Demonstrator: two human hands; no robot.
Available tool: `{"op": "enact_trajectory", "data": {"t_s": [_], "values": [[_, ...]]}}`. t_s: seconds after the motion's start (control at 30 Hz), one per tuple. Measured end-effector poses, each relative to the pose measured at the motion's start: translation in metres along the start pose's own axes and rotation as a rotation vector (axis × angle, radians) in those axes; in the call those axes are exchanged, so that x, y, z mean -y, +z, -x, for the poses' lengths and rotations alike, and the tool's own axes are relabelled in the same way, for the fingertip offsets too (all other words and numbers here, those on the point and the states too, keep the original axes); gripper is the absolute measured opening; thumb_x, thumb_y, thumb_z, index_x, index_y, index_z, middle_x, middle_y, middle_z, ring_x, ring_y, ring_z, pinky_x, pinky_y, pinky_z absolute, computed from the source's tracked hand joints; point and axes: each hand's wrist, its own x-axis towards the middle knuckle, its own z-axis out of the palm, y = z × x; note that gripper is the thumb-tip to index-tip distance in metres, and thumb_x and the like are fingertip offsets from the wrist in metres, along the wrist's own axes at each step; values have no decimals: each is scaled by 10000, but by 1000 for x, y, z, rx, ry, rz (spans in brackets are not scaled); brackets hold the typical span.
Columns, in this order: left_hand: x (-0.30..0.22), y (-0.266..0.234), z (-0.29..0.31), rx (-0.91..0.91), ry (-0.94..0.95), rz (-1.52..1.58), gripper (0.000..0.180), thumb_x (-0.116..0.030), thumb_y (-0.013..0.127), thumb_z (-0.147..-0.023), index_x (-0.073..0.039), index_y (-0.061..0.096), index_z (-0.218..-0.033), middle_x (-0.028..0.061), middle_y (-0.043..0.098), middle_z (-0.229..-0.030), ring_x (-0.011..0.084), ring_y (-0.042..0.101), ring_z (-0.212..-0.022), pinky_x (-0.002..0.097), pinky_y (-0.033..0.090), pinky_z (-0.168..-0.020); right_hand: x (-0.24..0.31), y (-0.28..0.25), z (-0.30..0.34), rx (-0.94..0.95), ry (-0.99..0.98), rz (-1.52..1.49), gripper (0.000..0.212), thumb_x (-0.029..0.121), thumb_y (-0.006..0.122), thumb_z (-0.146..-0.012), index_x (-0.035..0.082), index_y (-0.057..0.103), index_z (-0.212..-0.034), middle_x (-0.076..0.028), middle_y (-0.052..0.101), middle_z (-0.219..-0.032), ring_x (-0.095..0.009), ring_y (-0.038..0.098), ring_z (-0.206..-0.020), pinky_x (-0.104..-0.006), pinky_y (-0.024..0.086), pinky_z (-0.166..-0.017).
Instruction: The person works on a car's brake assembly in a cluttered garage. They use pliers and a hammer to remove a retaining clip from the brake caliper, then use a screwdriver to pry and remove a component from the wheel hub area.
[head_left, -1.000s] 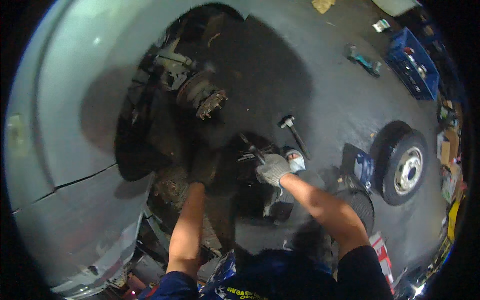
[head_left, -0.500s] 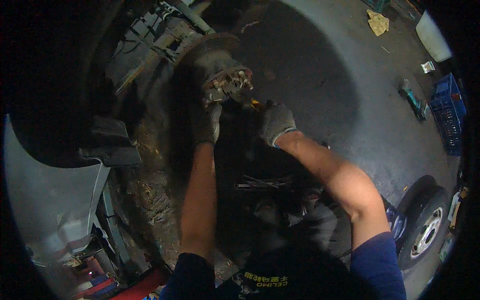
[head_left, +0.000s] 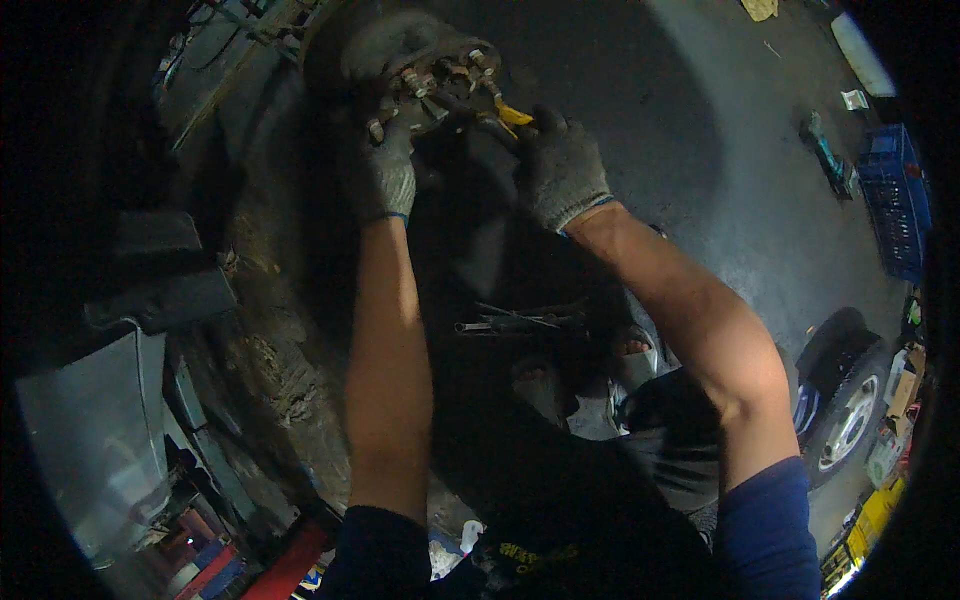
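Note:
A dirty wheel hub with several studs round its face stands at the top of the view. My left hand, in a grey knit glove, is closed at the hub's lower left edge beside a stud; its fingertips are partly hidden in shadow. To the right, my right hand wears a matching glove and is closed round yellow-handled pliers. Their dark front end reaches toward the hub's face, where the jaws are hard to make out.
Several long metal tools lie on the floor near my feet. Over on the right are a wheel with a tyre, a blue plastic crate and a teal power tool. A grey vehicle panel stands at the left.
The hub and both hands sit higher in the picture, as the view has shifted. More of the yellow handles now shows at my right hand, close to the hub's studs.

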Motion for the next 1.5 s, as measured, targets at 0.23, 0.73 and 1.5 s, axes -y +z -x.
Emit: {"op": "enact_trajectory", "data": {"t_s": [0.23,0.73,1.5], "values": [[-13,-5,1,42,-163,42,412,-391,656,-966,-31,720,-1155,189,735,-1164,361,683,-1070,407,506,-917,-12,11,-7,8,-70,71,337,243,636,-892,42,716,-1151,-216,644,-1223,-399,650,-1024,-496,547,-857],[0,0,6,17,-11,-7,506,-405,698,-931,-42,653,-1280,205,672,-1296,397,646,-1171,443,514,-974,-15,41,-1,54,-25,-52,281,283,676,-920,47,736,-1060,-255,679,-1060,-427,675,-962,-519,564,-823],[15,1,-13,86,-116,-5,451,-450,707,-865,-101,695,-1150,164,725,-1115,374,686,-1070,466,540,-928,2,50,-11,562,-249,-15,264,183,567,-882,24,771,-931,-267,722,-992,-446,702,-961,-516,564,-852]]}}
